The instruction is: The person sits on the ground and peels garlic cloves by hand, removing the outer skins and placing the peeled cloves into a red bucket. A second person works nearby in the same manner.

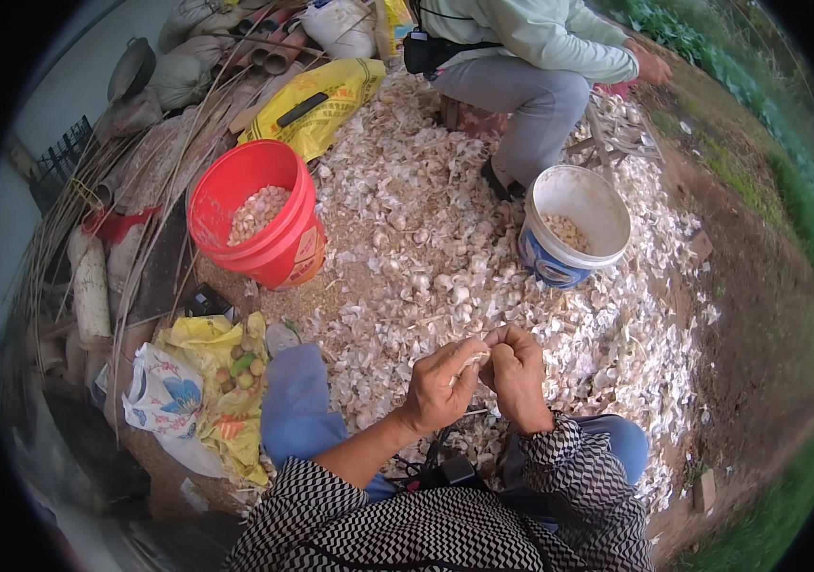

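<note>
In front of my lap both hands meet, fingertips together. My left hand [437, 389] is closed around a pale garlic piece [470, 363], mostly hidden by the fingers, so I cannot tell whether it is a clove or a bulb. Pinched fingers of my right hand [519, 381] press against the same piece. Below and beyond them spreads a thick layer of garlic skins [397, 315], with whole garlic bulbs [442, 283] among it. A red bucket [307, 205] at the left holds peeled-looking cloves [259, 212]. More cloves [567, 232] lie in a white and blue bucket [545, 262] at the right.
Another person [531, 76] sits on the far side, one hand [652, 65] stretched right. A yellow sack [316, 105] lies behind the red bucket. Bags with round fruit [240, 370] rest by my left knee. Pipes and sticks [150, 229] are piled left; grass [798, 219] borders the right.
</note>
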`<action>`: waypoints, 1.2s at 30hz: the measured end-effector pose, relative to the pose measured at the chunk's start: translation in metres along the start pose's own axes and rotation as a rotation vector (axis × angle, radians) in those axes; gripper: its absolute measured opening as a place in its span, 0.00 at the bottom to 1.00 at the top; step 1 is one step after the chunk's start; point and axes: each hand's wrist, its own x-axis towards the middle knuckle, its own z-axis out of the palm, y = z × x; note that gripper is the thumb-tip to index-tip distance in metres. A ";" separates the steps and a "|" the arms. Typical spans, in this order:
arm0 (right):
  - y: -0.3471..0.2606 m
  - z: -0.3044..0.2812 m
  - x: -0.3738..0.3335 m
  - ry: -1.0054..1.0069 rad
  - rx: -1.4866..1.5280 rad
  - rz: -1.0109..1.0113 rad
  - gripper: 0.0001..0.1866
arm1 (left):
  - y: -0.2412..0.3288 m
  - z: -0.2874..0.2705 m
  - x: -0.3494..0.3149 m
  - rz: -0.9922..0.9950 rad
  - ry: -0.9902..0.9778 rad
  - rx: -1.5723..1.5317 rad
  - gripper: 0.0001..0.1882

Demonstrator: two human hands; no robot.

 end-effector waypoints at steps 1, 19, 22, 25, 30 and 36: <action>0.000 -0.003 0.001 -0.012 0.061 0.067 0.04 | 0.001 -0.001 0.000 0.033 -0.005 0.011 0.12; 0.000 0.005 -0.002 0.017 -0.479 -0.313 0.06 | -0.005 0.003 -0.003 -0.057 0.063 -0.080 0.12; -0.007 0.001 0.002 -0.082 -0.170 -0.038 0.08 | -0.009 -0.005 -0.005 -0.499 -0.046 -0.515 0.12; -0.020 0.002 0.002 -0.145 -0.173 -0.024 0.10 | -0.014 -0.006 0.004 -0.540 -0.063 -0.654 0.14; -0.016 -0.004 0.002 -0.157 -0.389 -0.150 0.13 | -0.018 -0.009 0.001 -0.426 -0.185 -0.384 0.13; -0.010 0.003 0.002 -0.122 -0.358 -0.106 0.13 | -0.019 -0.014 -0.005 -0.242 -0.208 -0.161 0.11</action>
